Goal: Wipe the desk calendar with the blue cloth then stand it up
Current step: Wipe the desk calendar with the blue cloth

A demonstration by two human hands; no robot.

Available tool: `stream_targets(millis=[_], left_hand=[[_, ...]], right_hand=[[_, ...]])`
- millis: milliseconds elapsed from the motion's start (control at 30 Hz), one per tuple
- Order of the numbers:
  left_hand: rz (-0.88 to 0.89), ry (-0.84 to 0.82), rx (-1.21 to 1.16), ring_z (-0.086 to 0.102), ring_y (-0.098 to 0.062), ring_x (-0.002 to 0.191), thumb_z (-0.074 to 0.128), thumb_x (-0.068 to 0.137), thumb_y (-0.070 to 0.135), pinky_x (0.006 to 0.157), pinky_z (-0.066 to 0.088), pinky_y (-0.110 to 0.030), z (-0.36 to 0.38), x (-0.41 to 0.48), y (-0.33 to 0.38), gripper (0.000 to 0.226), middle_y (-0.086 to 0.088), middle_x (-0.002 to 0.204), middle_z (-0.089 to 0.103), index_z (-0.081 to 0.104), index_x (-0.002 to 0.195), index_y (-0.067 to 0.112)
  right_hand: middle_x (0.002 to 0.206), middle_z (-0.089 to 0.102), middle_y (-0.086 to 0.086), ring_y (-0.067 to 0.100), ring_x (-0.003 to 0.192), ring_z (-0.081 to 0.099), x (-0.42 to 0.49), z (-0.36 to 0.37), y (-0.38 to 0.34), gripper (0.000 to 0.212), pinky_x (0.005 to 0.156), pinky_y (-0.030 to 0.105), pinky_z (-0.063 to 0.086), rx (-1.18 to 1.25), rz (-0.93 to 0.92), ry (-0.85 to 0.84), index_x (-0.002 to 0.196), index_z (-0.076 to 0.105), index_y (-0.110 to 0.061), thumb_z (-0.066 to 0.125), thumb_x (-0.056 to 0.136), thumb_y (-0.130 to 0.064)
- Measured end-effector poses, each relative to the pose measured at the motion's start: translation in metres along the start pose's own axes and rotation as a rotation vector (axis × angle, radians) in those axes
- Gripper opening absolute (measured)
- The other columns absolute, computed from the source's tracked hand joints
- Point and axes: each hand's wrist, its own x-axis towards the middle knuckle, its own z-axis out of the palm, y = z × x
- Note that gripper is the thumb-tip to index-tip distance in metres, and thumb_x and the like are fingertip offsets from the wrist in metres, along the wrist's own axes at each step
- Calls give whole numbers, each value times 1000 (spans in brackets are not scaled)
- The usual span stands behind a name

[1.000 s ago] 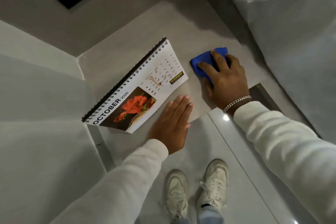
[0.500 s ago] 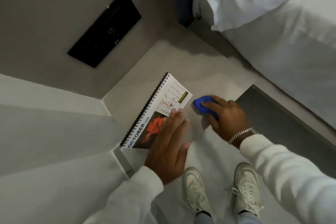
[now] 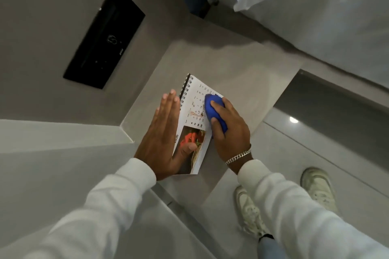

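Observation:
The spiral-bound desk calendar point(image 3: 194, 107) lies flat on the grey bedside surface point(image 3: 242, 73), showing a date grid and a red flower picture. My left hand point(image 3: 164, 132) lies flat with fingers straight over the calendar's left side, its thumb on the flower picture. My right hand point(image 3: 229, 132) grips the bunched blue cloth point(image 3: 212, 109) and presses it on the calendar's right edge, over the date grid.
A black panel point(image 3: 105, 35) is set in the wall at the upper left. A bed with white sheets point(image 3: 315, 17) fills the upper right. My white shoes point(image 3: 317, 187) stand on the glossy floor below the surface's front edge.
My right hand slid the blue cloth from the bare surface onto the calendar's right side. My left hand moved from beside the calendar onto its left part. The view shifted.

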Motion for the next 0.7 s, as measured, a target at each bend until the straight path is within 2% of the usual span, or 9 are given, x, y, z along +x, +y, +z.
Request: stream_targets(millis=[133,233,500,600,700], left_hand=[[20,2,-53,-8,-22,153,25,89,69,122,10,-50,1,1,-1,90,-4,165,-9,-6,153,14],[13,5,-71,-8,-22,153,24,89,69,122,9,-51,1,1,0,89,-4,165,-8,-7,153,16],[11,4,-68,-8,-20,153,24,90,68,122,12,-53,3,2,-3,87,-6,166,-6,-8,153,18],[0,3,-77,-8,-19,153,22,89,69,122,13,-54,2,2,-1,86,-5,165,-7,-8,153,19],[0,-6,-83,-8,-19,153,20,89,69,122,15,-54,0,2,1,88,-10,165,-2,-3,152,12]], right_hand=[[147,44,12,31,127,49,-37,25,-3,41,107,46,42,111,53,14,131,52,-21,57,91,-12],[149,42,8,29,129,46,-50,28,-3,44,107,46,41,134,81,1,133,49,-26,58,91,-14],[151,38,11,30,130,46,15,12,-19,42,105,48,44,114,69,119,136,47,-19,52,95,-22],[152,37,11,29,133,44,4,17,-20,43,105,49,44,119,59,125,137,45,-18,53,95,-21],[152,35,11,25,134,40,-44,29,-17,48,107,50,42,138,-15,53,138,38,-29,55,94,-21]])
